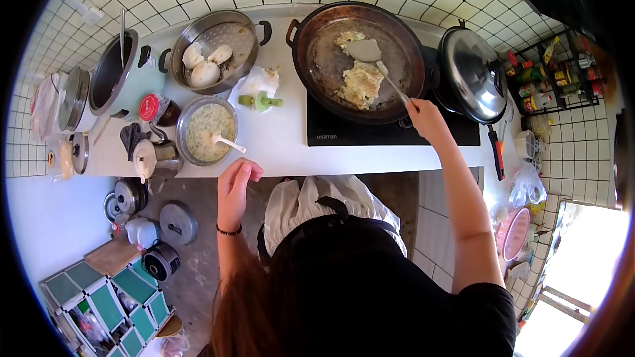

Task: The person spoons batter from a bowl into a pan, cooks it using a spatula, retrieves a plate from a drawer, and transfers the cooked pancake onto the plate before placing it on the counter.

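My right hand [425, 119] grips the handle of a metal spatula [364, 50], whose flat blade is over the large dark pan [303, 69]. Pieces of browned, yellowish food [361, 86] lie in the pan, one below the blade and a smaller one at its upper left. The pan stands on a black induction cooktop [390, 135]. My left hand [239, 182] is at the counter's front edge with its fingers curled in, and whether it holds anything is hidden. Near it, a steel bowl [187, 152] contains pale batter with green bits and a white spoon [228, 142].
A steamer pot [246, 59] with white buns stands behind the bowl. Left of it are a rice cooker [149, 76] and a kettle [169, 160]. A lidded wok [473, 73] sits right of the pan, its handle [496, 152] jutting forward. A spice rack [562, 79] is farther right.
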`<state>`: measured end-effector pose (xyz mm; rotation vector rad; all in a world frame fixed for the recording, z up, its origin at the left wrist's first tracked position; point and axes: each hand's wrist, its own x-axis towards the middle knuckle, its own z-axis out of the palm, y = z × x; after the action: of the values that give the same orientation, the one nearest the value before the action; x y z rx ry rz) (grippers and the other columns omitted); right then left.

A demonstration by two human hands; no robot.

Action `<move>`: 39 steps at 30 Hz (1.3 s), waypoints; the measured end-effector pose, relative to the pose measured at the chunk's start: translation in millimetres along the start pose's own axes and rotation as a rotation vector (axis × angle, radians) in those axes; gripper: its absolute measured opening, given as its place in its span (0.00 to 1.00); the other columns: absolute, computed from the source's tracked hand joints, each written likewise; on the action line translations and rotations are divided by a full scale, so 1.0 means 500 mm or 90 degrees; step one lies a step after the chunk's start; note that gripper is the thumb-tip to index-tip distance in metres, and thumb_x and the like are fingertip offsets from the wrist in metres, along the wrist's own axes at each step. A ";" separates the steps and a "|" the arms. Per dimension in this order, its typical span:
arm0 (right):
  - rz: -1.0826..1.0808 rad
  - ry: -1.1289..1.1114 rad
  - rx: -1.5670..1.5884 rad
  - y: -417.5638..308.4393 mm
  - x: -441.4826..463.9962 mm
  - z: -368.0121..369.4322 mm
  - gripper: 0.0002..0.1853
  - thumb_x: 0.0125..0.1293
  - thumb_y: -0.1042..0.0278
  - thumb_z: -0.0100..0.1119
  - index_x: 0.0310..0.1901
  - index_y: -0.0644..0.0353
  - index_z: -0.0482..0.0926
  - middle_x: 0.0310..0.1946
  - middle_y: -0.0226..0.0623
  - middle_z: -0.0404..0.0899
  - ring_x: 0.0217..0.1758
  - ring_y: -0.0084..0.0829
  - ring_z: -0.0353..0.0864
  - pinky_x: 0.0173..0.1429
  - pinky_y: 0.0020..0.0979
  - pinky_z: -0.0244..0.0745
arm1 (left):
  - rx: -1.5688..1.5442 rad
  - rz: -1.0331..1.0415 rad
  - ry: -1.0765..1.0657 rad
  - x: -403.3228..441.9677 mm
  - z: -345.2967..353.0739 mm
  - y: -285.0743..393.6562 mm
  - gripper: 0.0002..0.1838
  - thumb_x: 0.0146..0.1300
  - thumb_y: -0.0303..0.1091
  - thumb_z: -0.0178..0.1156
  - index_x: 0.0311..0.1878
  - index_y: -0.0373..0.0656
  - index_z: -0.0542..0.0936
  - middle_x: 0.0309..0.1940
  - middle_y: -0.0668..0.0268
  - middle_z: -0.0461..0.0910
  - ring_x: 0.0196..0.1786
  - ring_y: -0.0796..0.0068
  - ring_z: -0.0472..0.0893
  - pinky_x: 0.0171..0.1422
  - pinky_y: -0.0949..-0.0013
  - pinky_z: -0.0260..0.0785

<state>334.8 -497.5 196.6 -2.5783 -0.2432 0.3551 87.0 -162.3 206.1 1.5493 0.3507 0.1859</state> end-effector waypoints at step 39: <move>0.158 -0.068 -0.003 0.057 -0.082 -0.244 0.15 0.67 0.58 0.52 0.40 0.62 0.79 0.12 0.25 0.63 0.12 0.16 0.56 0.16 0.23 0.48 | 0.000 -0.017 0.078 -0.043 -0.045 -0.024 0.14 0.67 0.32 0.46 0.28 0.35 0.74 0.26 0.68 0.74 0.31 0.81 0.70 0.40 0.77 0.64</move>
<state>335.0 -589.1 291.5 -2.6021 0.0403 0.5826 58.0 -148.7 196.7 1.5362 0.4679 0.2615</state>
